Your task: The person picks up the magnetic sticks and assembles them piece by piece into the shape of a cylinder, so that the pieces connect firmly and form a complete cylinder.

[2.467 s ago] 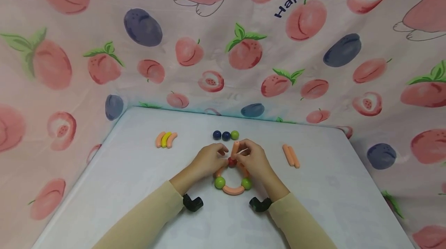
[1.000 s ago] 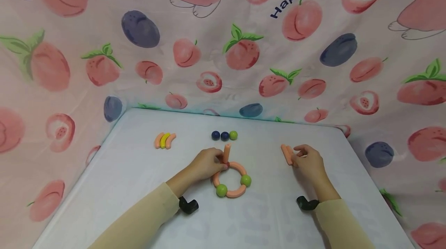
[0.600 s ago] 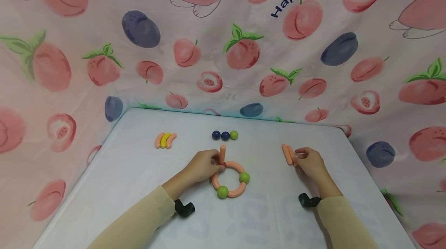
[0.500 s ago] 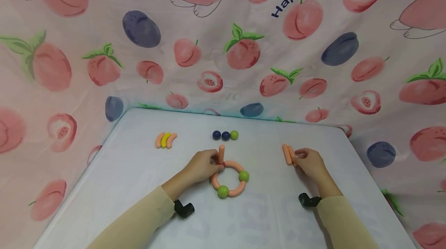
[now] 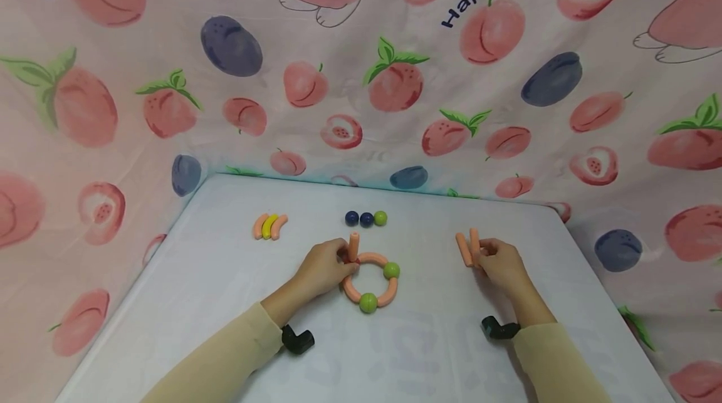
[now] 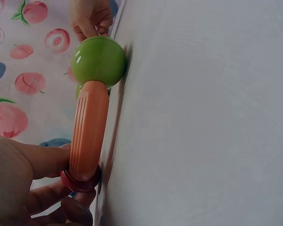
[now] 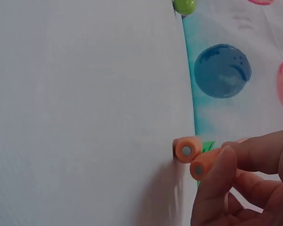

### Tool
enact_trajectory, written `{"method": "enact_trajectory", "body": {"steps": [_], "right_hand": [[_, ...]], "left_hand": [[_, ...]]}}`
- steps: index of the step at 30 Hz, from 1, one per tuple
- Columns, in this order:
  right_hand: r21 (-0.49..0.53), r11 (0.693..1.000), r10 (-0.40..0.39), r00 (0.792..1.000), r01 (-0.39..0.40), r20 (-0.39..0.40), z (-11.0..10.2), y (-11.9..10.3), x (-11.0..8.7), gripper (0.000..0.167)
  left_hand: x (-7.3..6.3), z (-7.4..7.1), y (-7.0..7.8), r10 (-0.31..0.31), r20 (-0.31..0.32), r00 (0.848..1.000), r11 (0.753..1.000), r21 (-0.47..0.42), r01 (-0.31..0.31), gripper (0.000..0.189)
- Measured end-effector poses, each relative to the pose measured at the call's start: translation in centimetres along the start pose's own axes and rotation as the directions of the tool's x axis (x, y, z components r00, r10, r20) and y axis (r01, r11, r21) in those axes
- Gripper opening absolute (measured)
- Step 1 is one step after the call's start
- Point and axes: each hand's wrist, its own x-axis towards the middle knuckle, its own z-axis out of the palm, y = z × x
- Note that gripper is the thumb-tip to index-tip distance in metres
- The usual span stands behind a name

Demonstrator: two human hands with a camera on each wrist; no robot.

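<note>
My left hand [image 5: 324, 266] grips a red ball [image 6: 81, 182] at the far left of a ring. The ring joins curved orange rods [image 5: 389, 292] with green balls [image 5: 368, 303]; a straight orange rod [image 5: 354, 246] stands up from the red ball. In the left wrist view, a green ball [image 6: 99, 61] and a ribbed curved rod lead away from my fingers. My right hand [image 5: 504, 265] pinches a straight orange magnetic rod [image 5: 474, 239] between thumb and finger, its far end tipped up. Beside it lies a similar rod [image 5: 464, 249]; both show round metal ends in the right wrist view.
Two dark blue balls [image 5: 352, 219] and a green ball [image 5: 380, 218] sit in a row behind the ring. Two orange curved rods with a yellow one [image 5: 270, 226] between lie at the back left. A fruit-print cloth [image 5: 338, 96] rises behind the white table [image 5: 225, 202].
My right hand has left the ring for the rods on the right and raised one from beside the other. My left hand has shifted left, and the ring has turned counter-clockwise.
</note>
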Motion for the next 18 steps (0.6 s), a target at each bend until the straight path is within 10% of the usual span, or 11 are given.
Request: {"method": "enact_trajectory", "body": {"steps": [18], "right_hand": [[0.193,0.949,-0.251,0.968,0.248,-0.011,4.6,-4.6,-3.3,0.037]], "left_hand": [[-0.5,0.3,0.1,-0.029,-0.028,0.999,0.999,-0.021,0.028,0.020]]}}
